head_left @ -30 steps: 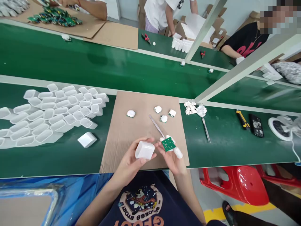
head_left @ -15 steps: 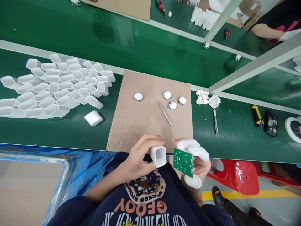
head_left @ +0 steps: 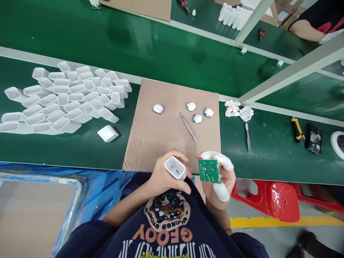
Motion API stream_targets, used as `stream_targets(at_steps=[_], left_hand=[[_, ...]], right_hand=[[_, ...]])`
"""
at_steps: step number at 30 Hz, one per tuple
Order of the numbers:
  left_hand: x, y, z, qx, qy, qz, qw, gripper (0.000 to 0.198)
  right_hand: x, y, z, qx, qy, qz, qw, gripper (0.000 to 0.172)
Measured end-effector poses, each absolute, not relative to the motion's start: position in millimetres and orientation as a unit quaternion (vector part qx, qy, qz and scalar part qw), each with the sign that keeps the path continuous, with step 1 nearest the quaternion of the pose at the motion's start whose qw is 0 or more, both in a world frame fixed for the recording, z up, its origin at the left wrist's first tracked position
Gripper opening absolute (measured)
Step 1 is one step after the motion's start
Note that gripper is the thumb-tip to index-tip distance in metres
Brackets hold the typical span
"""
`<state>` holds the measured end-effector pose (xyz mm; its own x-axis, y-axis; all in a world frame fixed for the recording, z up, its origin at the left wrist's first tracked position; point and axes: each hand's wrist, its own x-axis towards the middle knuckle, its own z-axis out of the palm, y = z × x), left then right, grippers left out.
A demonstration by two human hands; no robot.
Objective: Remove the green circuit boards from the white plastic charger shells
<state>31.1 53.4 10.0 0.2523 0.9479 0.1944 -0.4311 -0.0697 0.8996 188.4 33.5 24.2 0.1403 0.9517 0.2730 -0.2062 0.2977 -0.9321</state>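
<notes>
My left hand [head_left: 165, 175] is wrapped round a white plastic housing [head_left: 175, 168], its open end tilted up so a small slot shows inside. Just to the right, my right hand [head_left: 224, 175], with white finger covers on some fingers, grips a green circuit board [head_left: 209, 171] by its edges. Housing and board are apart. Beyond both hands, metal tweezers [head_left: 188, 127] lie on a cardboard sheet [head_left: 150, 143]. Several small boards topped with white lumps rest there too, among them one white-topped board [head_left: 158, 109] at the left.
Many white housings [head_left: 61, 100] stand grouped at the left, with one white housing [head_left: 108, 133] lying nearer. At the right are white finger covers [head_left: 232, 108], a second tool [head_left: 247, 138], a yellow cutter [head_left: 297, 129] and a black box [head_left: 313, 139]. A red stool [head_left: 283, 202] stands below.
My left hand has turned the housing so its opening faces more upward. The circuit board in my right hand has moved up slightly and tilted.
</notes>
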Motion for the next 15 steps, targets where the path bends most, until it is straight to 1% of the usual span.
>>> stream_targets(at_steps=[2,4,6,8,9,11,13,15], left_hand=[[29.5,53.4,12.5,0.498,0.254,0.523,0.644,0.065],[24.0,52.7,18.4,0.568,0.264,0.471,0.620,0.062],[17.7,51.3,24.8,0.655,0.297,0.406,0.565,0.059],[13.7,50.1,28.5,0.718,0.339,0.365,0.487,0.063],[13.0,49.6,28.9,0.738,0.355,0.364,0.445,0.064],[13.8,49.1,27.0,0.753,0.361,0.396,0.381,0.058],[15.3,48.6,23.3,0.738,0.358,0.449,0.355,0.051],[15.7,47.8,20.0,0.710,0.364,0.492,0.348,0.050]], right_hand=[[188.5,36.5,28.0,-0.407,-0.457,0.451,0.650,0.039],[191.3,38.0,31.2,-0.426,-0.444,0.447,0.649,0.037],[195.2,37.5,33.0,-0.430,-0.459,0.439,0.642,0.038],[197.7,35.4,34.3,-0.419,-0.494,0.419,0.636,0.041],[197.9,34.3,35.0,-0.412,-0.514,0.407,0.634,0.043],[196.3,32.5,36.7,-0.394,-0.549,0.391,0.625,0.046],[193.4,31.7,37.9,-0.371,-0.581,0.387,0.613,0.050],[191.2,31.7,38.1,-0.343,-0.616,0.379,0.599,0.059]])
